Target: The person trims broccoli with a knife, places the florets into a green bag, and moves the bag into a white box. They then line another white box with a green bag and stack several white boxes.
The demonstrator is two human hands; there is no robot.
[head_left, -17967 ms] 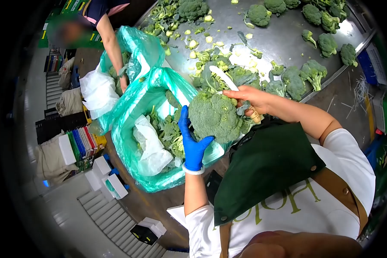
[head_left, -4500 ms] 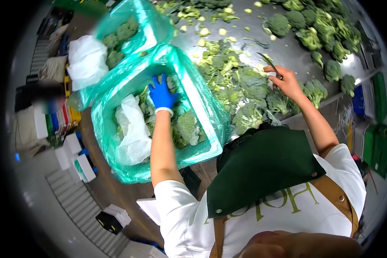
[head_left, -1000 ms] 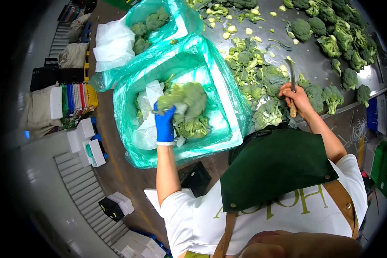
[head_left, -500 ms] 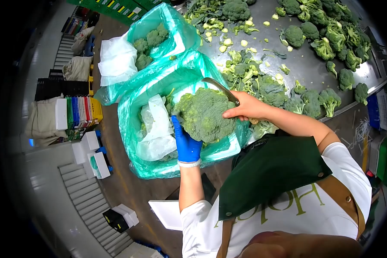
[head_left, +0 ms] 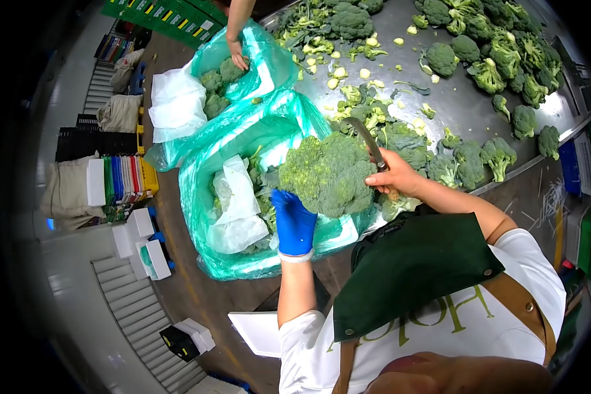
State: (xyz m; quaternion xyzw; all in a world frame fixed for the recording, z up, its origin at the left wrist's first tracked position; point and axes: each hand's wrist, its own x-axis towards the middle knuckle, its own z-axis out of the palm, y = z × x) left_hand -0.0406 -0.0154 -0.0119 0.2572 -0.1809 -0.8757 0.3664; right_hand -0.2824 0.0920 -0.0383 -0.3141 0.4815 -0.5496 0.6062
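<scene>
A large broccoli head (head_left: 328, 172) is held between my two hands, over the right side of a box lined with green plastic (head_left: 194, 190). My left hand (head_left: 294, 223), in a blue glove, supports its left underside. My bare right hand (head_left: 394, 176) is closed around the handle of a curved knife (head_left: 368, 141) and touches the right edge of the broccoli. The knife's blade points up and left, behind the head. White paper (head_left: 236, 200) lies inside the box, with more broccoli partly showing around it.
A second lined box (head_left: 269, 56) holds broccoli, and another person's hand (head_left: 236, 52) reaches into it. The metal table (head_left: 400, 59) carries cut stems, leaves and a broccoli pile (head_left: 505, 52). Green crates (head_left: 171, 20) stand at the top left.
The broccoli and both my hands have shifted slightly right. The knife blade has tilted more upright. Another person's hand has come into the far box.
</scene>
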